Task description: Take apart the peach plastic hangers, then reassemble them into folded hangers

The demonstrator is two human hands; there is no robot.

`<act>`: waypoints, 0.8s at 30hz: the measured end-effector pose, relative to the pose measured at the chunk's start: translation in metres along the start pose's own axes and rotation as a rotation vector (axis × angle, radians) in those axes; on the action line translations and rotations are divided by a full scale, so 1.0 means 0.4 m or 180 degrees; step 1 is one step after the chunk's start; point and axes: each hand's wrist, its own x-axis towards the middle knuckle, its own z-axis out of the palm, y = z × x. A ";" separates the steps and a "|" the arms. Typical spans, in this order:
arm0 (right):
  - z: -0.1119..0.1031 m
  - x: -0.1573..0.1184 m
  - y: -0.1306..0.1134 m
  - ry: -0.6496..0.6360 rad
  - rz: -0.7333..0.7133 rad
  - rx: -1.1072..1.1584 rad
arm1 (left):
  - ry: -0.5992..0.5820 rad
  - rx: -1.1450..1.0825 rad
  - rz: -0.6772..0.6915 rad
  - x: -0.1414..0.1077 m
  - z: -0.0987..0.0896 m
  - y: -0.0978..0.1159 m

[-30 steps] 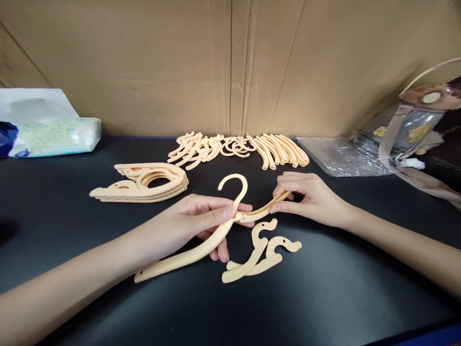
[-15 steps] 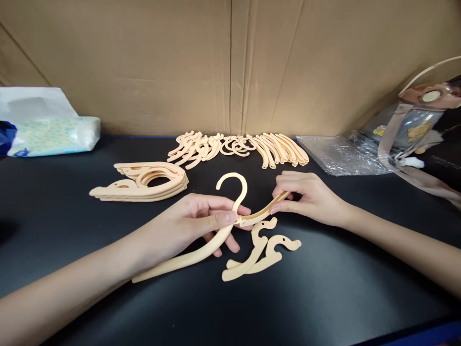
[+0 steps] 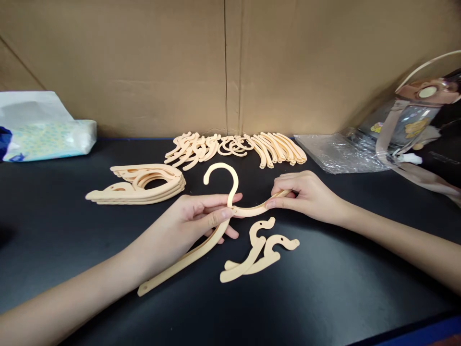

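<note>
A cream plastic clothes hanger (image 3: 201,249), partly put together, spans both my hands: a curved hook with one long arm on each side. My left hand (image 3: 201,216) pinches it where hook and arms meet, thumb on top and fingers beneath. My right hand (image 3: 300,194) is closed on the outer end of the right-hand arm. The left-hand arm slants down toward me, its holed end free. Two curved hanger pieces (image 3: 257,254) with notched ends lie overlapping on the black table just below my hands.
Folded hangers (image 3: 140,185) are stacked at left. Behind lie rows of loose curved pieces (image 3: 192,149), hooks (image 3: 236,145) and long arms (image 3: 279,149). A tissue pack (image 3: 50,137) stands far left; a clear plastic bag (image 3: 334,151) and strapped bottle (image 3: 406,122) are at right, before a cardboard wall (image 3: 144,62).
The hanger has turned in my hands: its hook has tipped left and its left arm's holed end now shows. The right-hand arm sits flatter. Both hands keep their grip.
</note>
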 end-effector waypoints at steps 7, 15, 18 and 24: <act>0.004 -0.003 0.002 -0.0046 0.0571 0.0261 | -0.0034 -0.0167 0.0221 0.008 0.005 -0.002; 0.008 0.001 -0.005 -0.0048 0.1171 0.0871 | 0.0124 0.0018 0.0204 0.011 0.006 0.012; -0.019 0.004 0.003 0.0164 0.1218 0.0686 | 0.0245 0.0079 0.0192 0.009 0.009 0.010; -0.088 -0.023 0.009 0.0010 0.1015 0.0324 | 0.0551 0.0886 0.0707 0.004 0.008 -0.021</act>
